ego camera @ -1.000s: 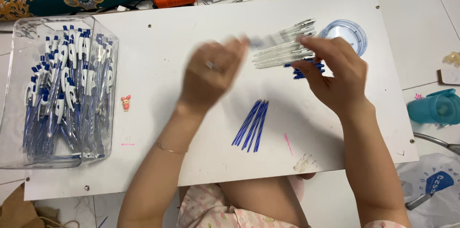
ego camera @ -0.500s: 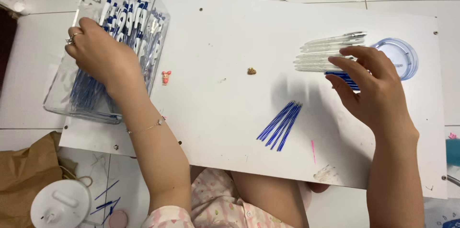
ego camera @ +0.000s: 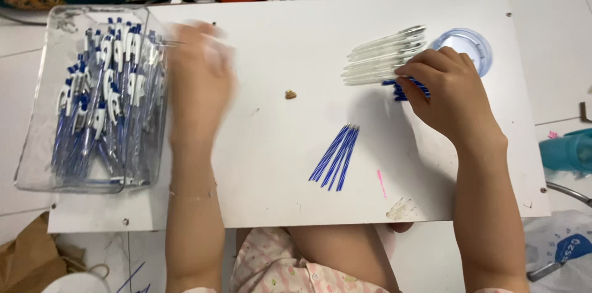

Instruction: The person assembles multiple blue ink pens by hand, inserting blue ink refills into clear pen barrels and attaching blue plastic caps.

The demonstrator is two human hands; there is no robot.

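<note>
The right hand [ego camera: 447, 93] rests curled on the white desk [ego camera: 271, 163], its grip pinching small dark blue pen parts [ego camera: 404, 89] just below a row of clear plastic pen barrels [ego camera: 382, 56]. The left hand [ego camera: 200, 77] is blurred beside the clear plastic box of blue-and-white pens [ego camera: 92, 102]; its grip cannot be told. Thin blue ink refills [ego camera: 336, 156] lie bundled between both arms.

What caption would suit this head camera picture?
Left hand blurs beside a clear bin of blue pens; right hand rests on clear pen barrels.
</note>
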